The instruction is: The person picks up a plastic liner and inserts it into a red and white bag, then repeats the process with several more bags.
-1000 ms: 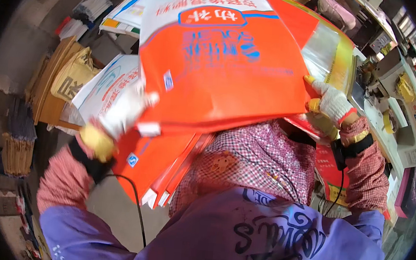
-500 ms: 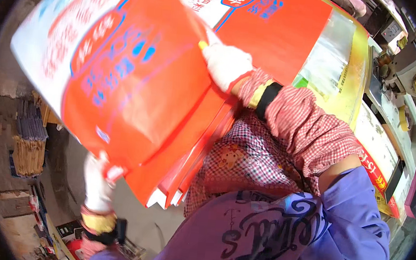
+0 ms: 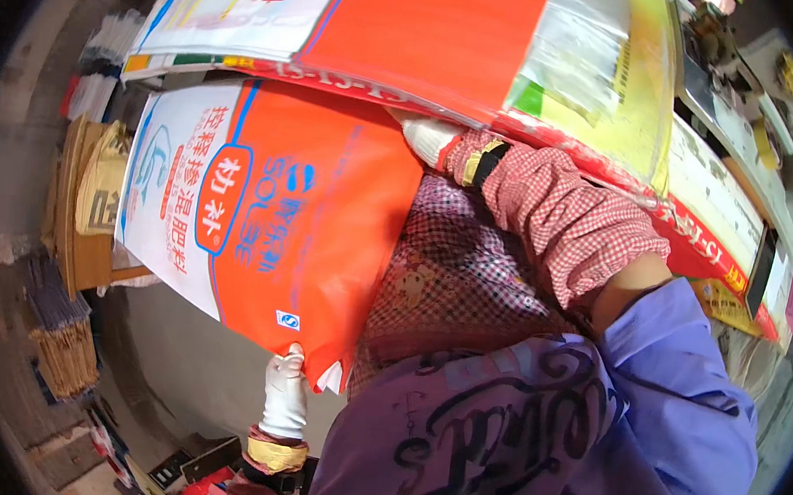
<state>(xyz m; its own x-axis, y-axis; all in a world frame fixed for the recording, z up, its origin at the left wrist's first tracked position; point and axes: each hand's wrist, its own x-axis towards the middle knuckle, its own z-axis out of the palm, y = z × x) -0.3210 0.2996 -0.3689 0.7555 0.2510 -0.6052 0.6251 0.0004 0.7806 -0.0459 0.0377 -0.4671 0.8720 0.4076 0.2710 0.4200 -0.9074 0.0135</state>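
A small stack of flat, empty-looking red and white printed sacks (image 3: 334, 204) hangs at a slant in front of my body, with several folded layers showing at its lower corner. My left hand (image 3: 286, 398), in a white glove, pinches the lower edge, thumb on the printed face. My right hand (image 3: 427, 142), also gloved, grips the upper corner; its fingertips are hidden behind the sack. Just beyond lies a pile of similar sacks (image 3: 424, 38) on the work surface, its near edge overhanging the held ones.
Clear and yellow plastic sacks (image 3: 651, 91) lie on the pile's right part. Small equipment (image 3: 714, 73) stands along the far right. At left are a wooden chair (image 3: 88, 220) and bundled brown and grey material (image 3: 63, 341). A red object (image 3: 205, 490) sits at lower left.
The held sacks have come down and away from the top of the pile, and now hang below its near edge. My left hand moved right, toward my body; my right hand shifted slightly down.
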